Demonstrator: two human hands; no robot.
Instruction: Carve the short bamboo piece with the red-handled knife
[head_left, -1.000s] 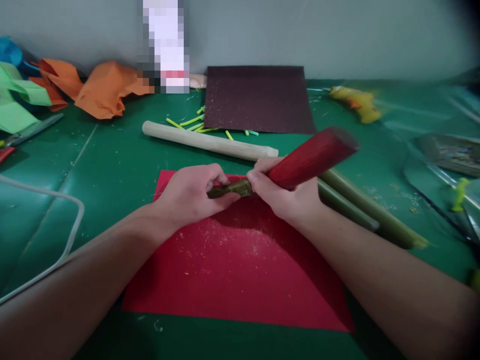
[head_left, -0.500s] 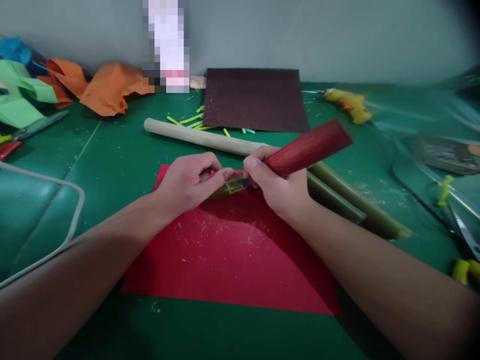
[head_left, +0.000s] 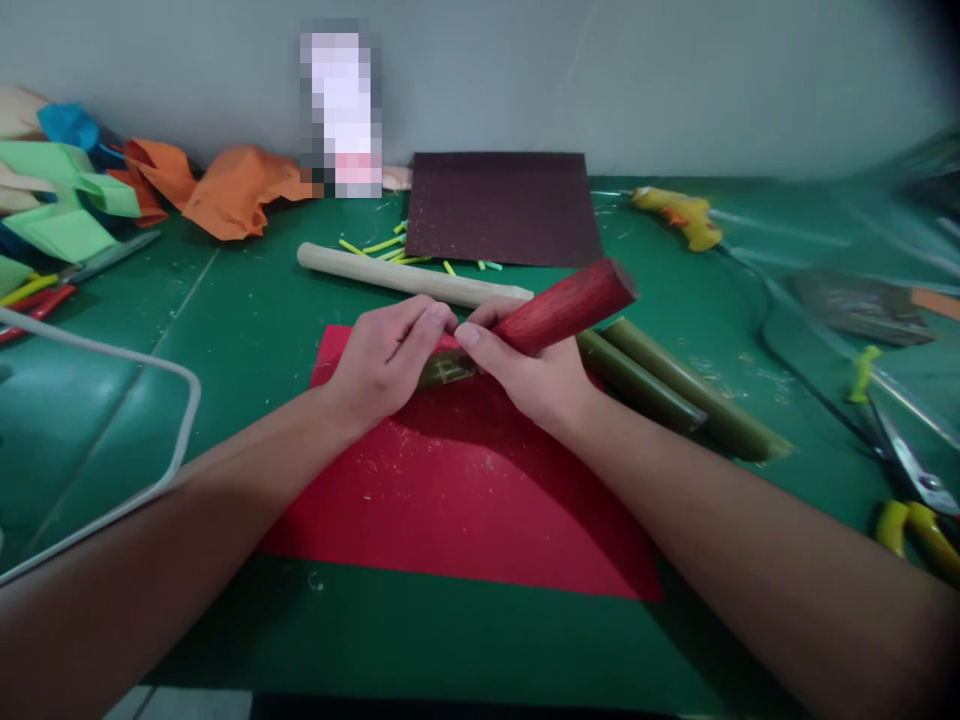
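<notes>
In the head view, the left hand (head_left: 390, 355) is closed around a green bamboo piece (head_left: 445, 370) with a carved mark, above a red paper sheet (head_left: 465, 520) on the green desk (head_left: 360, 630). The right hand (head_left: 536, 375) grips a red wooden handle (head_left: 568, 306), its thumb close to the left fingertips; the tool's working end is hidden. Two bamboo tubes (head_left: 649, 385) lie beside the right wrist, a pale wooden rod (head_left: 397, 277) just behind the hands.

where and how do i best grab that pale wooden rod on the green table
Probably around the left half of the pale wooden rod, coming down from above and the left. It is a slim, round length lying flat on the green table, and that half shows uncovered, whereas its right end lies close behind the right grip, which holds the red handle.
</notes>
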